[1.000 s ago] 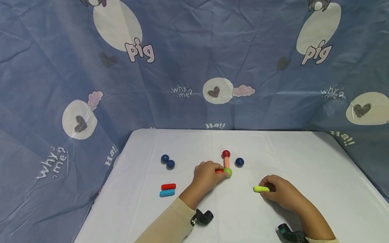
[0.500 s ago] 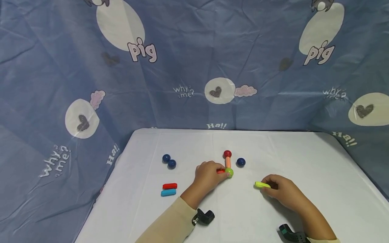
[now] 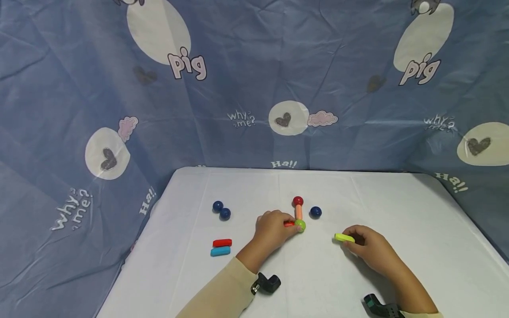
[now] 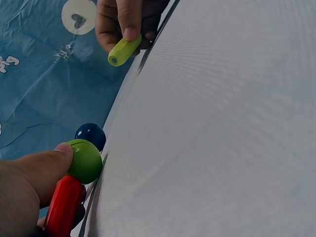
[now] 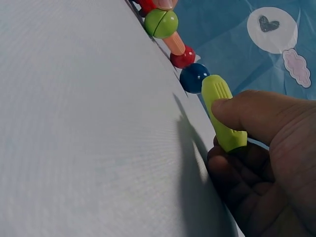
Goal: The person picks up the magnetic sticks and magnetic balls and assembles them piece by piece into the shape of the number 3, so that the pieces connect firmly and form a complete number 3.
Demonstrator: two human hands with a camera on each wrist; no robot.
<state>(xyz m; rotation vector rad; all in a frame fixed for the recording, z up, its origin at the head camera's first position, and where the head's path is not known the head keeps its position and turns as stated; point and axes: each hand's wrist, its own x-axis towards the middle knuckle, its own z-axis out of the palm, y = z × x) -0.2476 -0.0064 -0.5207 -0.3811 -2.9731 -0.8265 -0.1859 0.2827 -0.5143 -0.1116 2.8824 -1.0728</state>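
Observation:
My left hand [image 3: 272, 230] pinches a green ball [image 4: 86, 162], its thumb lying against the ball's side. Joined to that ball are a red rod [image 4: 64, 207] under my fingers and a salmon-coloured rod [image 3: 298, 212], which points away and ends in a red ball [image 3: 298, 201]. To the right, my right hand [image 3: 370, 245] holds a yellow-green rod [image 3: 344, 237] between thumb and fingers. In the right wrist view the rod [image 5: 222, 113] is tilted and held above the table, with a shadow below. One end of it, showing a small hole, faces the left wrist camera.
A dark blue ball [image 3: 316, 212] lies just right of the joined pieces. Two more blue balls [image 3: 221, 211] sit at the left. Nearer, a red rod [image 3: 222, 243] and a blue rod [image 3: 220, 251] lie side by side on the white table [image 3: 310, 282]. A printed blue curtain [image 3: 238, 79] hangs behind.
My right hand has moved slightly away from me, carrying the yellow-green rod, which has turned a little. My left hand keeps its hold on the green ball.

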